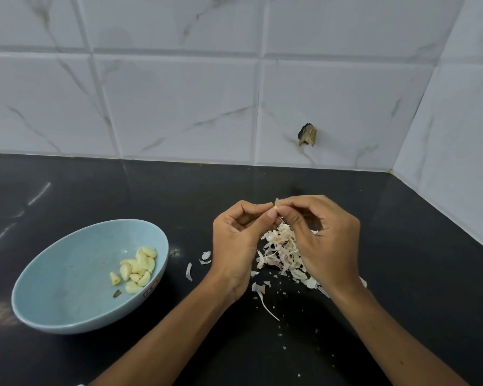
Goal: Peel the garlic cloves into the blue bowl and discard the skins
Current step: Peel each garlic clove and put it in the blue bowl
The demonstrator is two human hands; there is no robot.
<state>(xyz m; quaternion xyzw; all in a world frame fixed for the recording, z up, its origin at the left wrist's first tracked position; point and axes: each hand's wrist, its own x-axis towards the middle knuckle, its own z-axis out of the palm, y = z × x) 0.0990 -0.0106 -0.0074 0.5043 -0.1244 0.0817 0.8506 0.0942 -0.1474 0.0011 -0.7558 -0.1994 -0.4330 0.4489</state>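
Black counter (pixel 262 185) and white marbled wall tiles (pixel 179 107) frame our work area. We pinch one garlic clove (pixel 275 206) between both hands: left hand (pixel 236 240) and right hand (pixel 322 240), fingers curled, fingertips meeting above the skin pile (pixel 282 252). Forearms converge from below. Peeled cloves (pixel 137 270) lie in the blue bowl (pixel 67 274), left of our hands.

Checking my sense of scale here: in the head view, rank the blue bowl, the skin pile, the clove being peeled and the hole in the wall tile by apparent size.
1. blue bowl
2. skin pile, partly hidden by the hands
3. hole in the wall tile, farther away, so possibly underrated
4. clove being peeled, mostly covered by fingertips
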